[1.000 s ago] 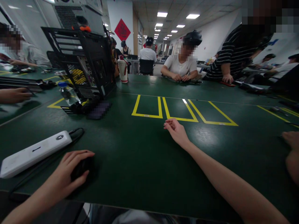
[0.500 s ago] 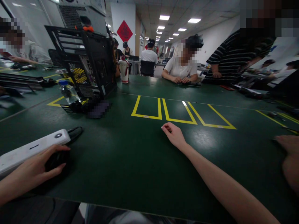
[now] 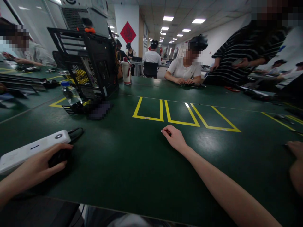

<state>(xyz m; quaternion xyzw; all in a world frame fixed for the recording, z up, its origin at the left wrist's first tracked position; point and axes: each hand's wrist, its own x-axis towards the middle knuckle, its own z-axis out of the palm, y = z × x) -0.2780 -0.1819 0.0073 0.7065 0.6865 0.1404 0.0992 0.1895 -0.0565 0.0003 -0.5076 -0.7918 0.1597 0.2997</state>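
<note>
My left hand lies over a black mouse-like object at the near left of the green table, fingers curved around it, right beside a white power bank with a black cable. My right hand rests on the table in the middle, fingers curled in loosely, just short of the yellow taped boxes. Nothing is visible inside its fingers.
A black open computer case stands at the back left with a water bottle before it. A white flask stands farther back. Seated people work opposite; a striped-shirted person stands at right. Another person's hand lies at the right edge.
My left hand slid the black object left, up against the white power bank. My right hand curled its fingers and settled slightly nearer. The striped-shirted person straightened up from the table.
</note>
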